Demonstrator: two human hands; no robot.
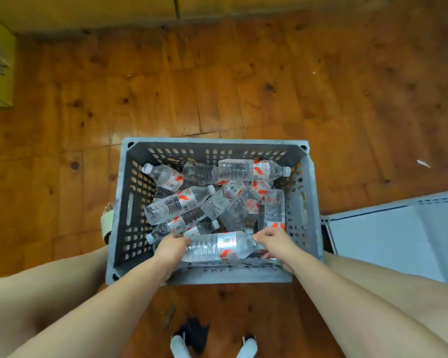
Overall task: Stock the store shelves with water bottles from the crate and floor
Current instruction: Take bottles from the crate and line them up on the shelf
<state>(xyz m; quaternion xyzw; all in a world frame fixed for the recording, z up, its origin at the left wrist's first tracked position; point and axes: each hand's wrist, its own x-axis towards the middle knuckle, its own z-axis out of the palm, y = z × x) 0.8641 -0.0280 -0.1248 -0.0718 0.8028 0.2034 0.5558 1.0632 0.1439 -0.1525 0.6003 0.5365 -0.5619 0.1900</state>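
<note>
Head view looks straight down, and I see a grey crate (217, 142) sitting on the wooden floor (217, 86). My left hand (171, 248) grips the base end of a bottle (217, 248) that lies sideways along the crate's near wall. My right hand (274, 244) curls round the neck end of the same bottle. More bottles (176, 202) lie heaped behind it inside the crate. A pale shelf (398, 228) stands just right of the crate.
</note>
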